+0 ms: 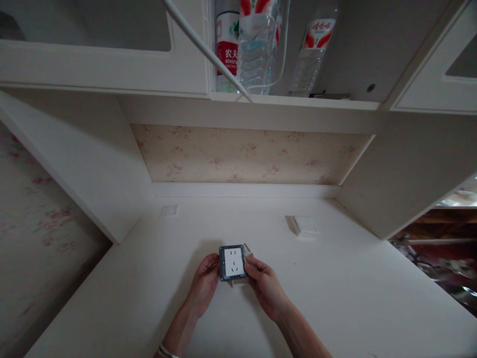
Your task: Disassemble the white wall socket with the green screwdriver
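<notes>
Between my hands is a wall socket (234, 262) with a white five-slot face and a dark grey mounting frame, its face turned up toward me. My left hand (205, 283) is closed at its left edge, the fingertips partly hidden behind the frame. My right hand (264, 286) pinches the right edge, thumb at the front and the other fingers beneath. Behind the socket a whitish square piece (240, 282) pokes out below and to the right; most of it is hidden, and I cannot tell whether it is held or lies on the surface.
A white square plate or box (306, 225) sits to the right on the white desktop (354, 278). Farther left lies a flat pale square (170, 211). Overhead, a cabinet shelf (298, 103) holds plastic bottles (257, 49), and a white cable (208, 52) hangs down. White side panels (85, 164) flank the desk.
</notes>
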Available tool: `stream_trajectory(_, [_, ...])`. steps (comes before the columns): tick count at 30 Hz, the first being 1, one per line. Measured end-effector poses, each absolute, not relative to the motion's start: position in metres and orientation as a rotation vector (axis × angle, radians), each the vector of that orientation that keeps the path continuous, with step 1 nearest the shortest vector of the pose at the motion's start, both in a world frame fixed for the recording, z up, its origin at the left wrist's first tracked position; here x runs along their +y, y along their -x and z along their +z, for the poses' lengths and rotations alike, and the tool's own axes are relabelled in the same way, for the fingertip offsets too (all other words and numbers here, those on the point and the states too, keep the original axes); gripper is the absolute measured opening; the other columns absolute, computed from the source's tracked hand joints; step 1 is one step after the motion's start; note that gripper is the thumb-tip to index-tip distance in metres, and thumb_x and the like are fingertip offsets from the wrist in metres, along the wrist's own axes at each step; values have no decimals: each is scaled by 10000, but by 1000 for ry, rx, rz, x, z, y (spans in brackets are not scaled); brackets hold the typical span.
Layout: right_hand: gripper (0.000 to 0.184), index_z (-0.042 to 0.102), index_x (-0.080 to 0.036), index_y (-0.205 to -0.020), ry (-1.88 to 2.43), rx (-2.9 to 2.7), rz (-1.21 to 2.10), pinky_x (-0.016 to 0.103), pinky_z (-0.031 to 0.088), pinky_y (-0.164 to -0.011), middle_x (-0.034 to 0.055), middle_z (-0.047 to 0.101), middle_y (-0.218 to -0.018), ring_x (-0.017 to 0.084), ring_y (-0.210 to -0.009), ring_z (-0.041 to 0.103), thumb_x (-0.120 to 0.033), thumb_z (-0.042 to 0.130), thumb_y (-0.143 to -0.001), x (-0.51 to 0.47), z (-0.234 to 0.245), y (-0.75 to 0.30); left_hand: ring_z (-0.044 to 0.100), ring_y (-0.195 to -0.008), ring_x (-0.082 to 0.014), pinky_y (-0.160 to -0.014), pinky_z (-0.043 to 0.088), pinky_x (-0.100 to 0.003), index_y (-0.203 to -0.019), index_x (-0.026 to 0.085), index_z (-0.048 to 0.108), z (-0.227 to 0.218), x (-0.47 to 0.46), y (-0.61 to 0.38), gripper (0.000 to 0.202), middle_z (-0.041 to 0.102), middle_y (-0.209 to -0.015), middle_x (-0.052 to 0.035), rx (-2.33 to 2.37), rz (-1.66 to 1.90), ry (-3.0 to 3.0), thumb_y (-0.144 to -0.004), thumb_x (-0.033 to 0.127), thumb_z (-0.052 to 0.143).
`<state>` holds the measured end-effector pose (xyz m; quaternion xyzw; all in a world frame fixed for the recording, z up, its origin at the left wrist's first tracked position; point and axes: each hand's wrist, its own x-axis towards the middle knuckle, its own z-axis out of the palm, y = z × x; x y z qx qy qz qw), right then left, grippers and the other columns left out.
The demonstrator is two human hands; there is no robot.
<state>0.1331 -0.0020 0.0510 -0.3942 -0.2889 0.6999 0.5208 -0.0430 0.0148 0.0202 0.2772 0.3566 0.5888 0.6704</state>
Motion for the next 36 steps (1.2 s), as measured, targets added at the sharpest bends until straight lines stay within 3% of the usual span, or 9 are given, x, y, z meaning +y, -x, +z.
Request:
stream_trajectory(12, [368, 730, -144, -983, 959, -719, 1673, 369, 464, -881, 103, 720, -972, 246, -930, 653, -362, 786, -692, -3, 50, -132, 656, -932, -229, -777, 501, -309, -1049, 168, 659, 19, 16, 44, 356, 707, -1001, -90, 749, 1245, -708, -725, 278, 757])
stream_trajectory(17, [346, 737, -160, -956, 985, -689, 1627, 381, 467, -891, 105, 725, -962, 248, -925, 655, -355, 796, -677, -2, 45, -132, 667, -870, -203, -742, 509, -275, -978, 153, 664, 20, 16, 43, 316, 715, -964, -84, 855, 1242, -714, -702, 261, 773])
stream_trajectory(21, [354, 734, -162, -979, 1000, -720, 1575, 393, 462, -914, 91, 728, -961, 243, -938, 649, -355, 789, -688, -2, 43, -132, 673, -876, -218, -756, 527, -299, -963, 150, 668, 23, 14, 44, 334, 718, -961, -84, 970, 1261, -718, -708, 343, 765])
stream_trajectory(26, [368, 724, -159, -1020, 1026, -767, 1522, 387, 460, -917, 89, 729, -976, 244, -960, 643, -360, 770, -715, -2, 37, -134, 661, -1001, -275, -852, 522, -358, -1114, 139, 622, 23, 12, 47, 483, 704, -1076, -134, 1011, 1224, -882, -737, 416, 742])
stream_trajectory(30, [355, 709, -163, -1052, 1043, -841, 1466, 387, 464, -903, 98, 722, -1019, 240, -952, 647, -361, 734, -759, -2, 36, -135, 682, -968, -273, -880, 514, -397, -1315, 150, 417, 23, 12, 47, 704, 722, -1021, -140, 1031, 1195, -996, -739, 374, 754])
stream_trajectory(36, [408, 675, -181, -1099, 966, -916, 1454, 406, 473, -909, 100, 717, -1056, 261, -1005, 646, -367, 749, -743, -3, 41, -133, 670, -997, -270, -854, 533, -373, -1153, 154, 553, 14, 14, 47, 507, 703, -1080, -137, 1078, 1219, -1070, -732, 366, 741])
